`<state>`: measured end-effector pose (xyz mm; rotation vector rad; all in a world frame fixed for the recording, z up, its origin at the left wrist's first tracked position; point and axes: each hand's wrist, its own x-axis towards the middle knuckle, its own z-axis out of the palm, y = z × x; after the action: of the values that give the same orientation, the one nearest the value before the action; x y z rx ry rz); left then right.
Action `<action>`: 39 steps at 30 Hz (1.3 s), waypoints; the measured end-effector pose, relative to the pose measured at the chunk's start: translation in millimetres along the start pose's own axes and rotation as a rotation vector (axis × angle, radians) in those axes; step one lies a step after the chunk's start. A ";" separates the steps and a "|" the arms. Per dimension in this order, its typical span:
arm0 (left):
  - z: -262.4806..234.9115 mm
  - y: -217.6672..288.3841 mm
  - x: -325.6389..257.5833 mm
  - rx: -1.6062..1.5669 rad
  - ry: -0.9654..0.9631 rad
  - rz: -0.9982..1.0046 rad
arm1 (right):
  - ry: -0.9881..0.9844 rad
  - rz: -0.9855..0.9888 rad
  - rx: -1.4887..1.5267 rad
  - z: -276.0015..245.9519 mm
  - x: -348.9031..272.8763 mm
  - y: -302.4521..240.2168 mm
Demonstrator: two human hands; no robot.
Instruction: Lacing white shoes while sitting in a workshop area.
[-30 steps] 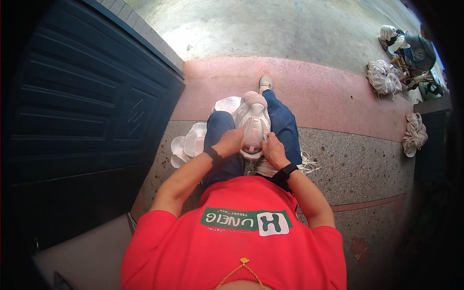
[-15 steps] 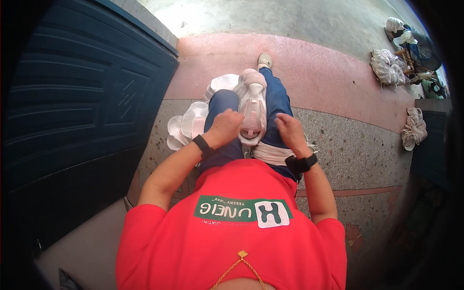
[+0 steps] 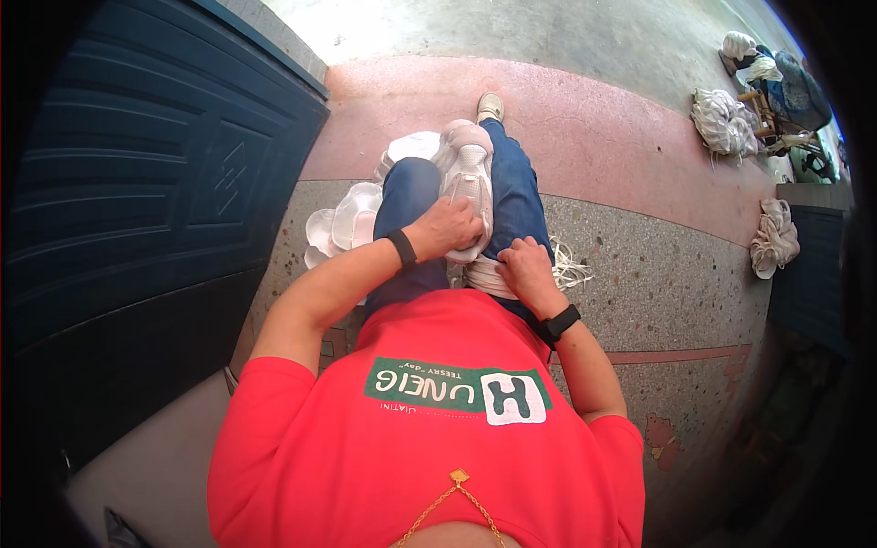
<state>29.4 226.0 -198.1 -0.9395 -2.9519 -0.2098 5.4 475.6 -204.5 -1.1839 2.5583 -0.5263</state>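
A pale pinkish-white sneaker lies lengthwise between my thighs, its toe pointing away from me. My left hand rests over its near half with bent fingers against the shoe opening, covering that part. A bundle of white shoelaces lies across my right thigh, with loose lace ends hanging at the outer side. Over the thigh beside this bundle is my right hand, its fingers curled together. Whatever sits between its fingertips is too small to make out.
Several white shoe pieces lie on the speckled floor beside my left leg. A dark blue panelled door stands close on the left. Bundles of white material and a pale pile are at the far right.
My left hand has come down onto the near half of the sneaker. My right hand has moved inward and toward me, to the shoelace bundle on the thigh.
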 end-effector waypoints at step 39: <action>-46.4 -51.9 48.2 -1.542 -0.192 -0.828 | 0.253 0.086 0.853 -25.5 108.1 5.3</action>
<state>-40.2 205.2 -154.6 0.5249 -2.6308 -2.6127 -76.1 400.6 -194.0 -0.7117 2.1224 -1.6090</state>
